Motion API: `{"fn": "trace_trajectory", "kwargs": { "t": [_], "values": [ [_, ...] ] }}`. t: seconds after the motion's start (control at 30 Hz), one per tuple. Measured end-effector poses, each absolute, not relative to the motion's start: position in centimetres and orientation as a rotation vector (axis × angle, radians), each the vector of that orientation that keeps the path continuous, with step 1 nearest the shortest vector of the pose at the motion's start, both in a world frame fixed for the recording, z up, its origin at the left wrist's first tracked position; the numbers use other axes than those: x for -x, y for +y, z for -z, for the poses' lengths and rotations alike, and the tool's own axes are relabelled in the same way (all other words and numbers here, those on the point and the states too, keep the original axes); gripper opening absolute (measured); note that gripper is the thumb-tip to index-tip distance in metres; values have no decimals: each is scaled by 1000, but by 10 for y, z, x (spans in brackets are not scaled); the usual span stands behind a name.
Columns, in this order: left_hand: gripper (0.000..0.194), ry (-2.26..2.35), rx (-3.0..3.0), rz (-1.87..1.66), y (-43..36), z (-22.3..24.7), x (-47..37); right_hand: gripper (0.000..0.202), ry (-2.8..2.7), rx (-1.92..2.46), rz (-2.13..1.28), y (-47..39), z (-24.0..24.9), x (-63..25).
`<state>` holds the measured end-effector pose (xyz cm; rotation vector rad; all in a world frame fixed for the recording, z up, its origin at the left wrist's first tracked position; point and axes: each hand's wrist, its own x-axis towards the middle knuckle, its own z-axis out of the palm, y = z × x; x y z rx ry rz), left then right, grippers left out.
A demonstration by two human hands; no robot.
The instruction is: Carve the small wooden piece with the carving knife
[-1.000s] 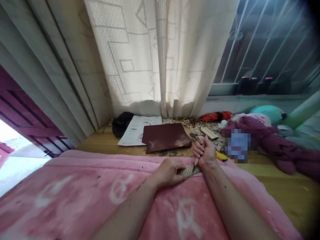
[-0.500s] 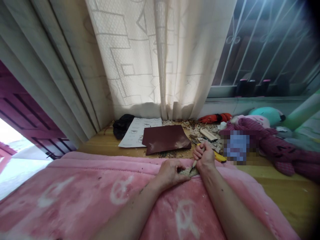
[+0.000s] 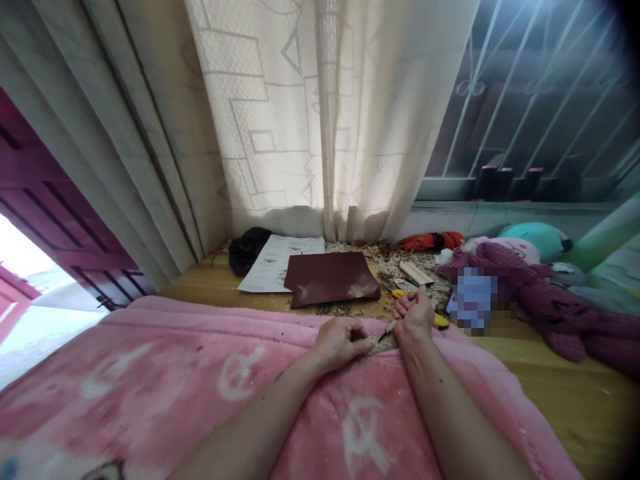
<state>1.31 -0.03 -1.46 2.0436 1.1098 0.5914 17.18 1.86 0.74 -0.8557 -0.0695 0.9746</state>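
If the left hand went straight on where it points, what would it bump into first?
Beyond the pale piece it holds, probably the thin tool in the right hand; depth is unclear.

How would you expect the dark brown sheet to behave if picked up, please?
The brown sheet would probably flex, as its lower right corner looks curled. Its apparent thinness suggests it is light for its size, and its shiny surface may be slightly slippery.

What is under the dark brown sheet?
A white printed sheet goes partly under the brown sheet; the wooden surface shows in front. What else lies beneath is covered.
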Motion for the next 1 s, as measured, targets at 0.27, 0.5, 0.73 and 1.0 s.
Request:
{"fn": "trace_trajectory", "kwargs": {
  "t": [0.27,0.5,0.73,1.0],
  "values": [
    [17,1119,-2102,-601,0,14,-12,33,-111,867,-1029,18,-6,-169],
    [20,1111,-2146,-590,-1,12,-10,34,-181,887,-1027,17,-5,-166],
    [19,1074,-2109,-595,1,16,-8,33,-232,899,-1000,16,-6,-164],
    [25,1041,-2046,-569,1,19,-5,30,-231,909,-966,14,-7,-163]
  ]
}}
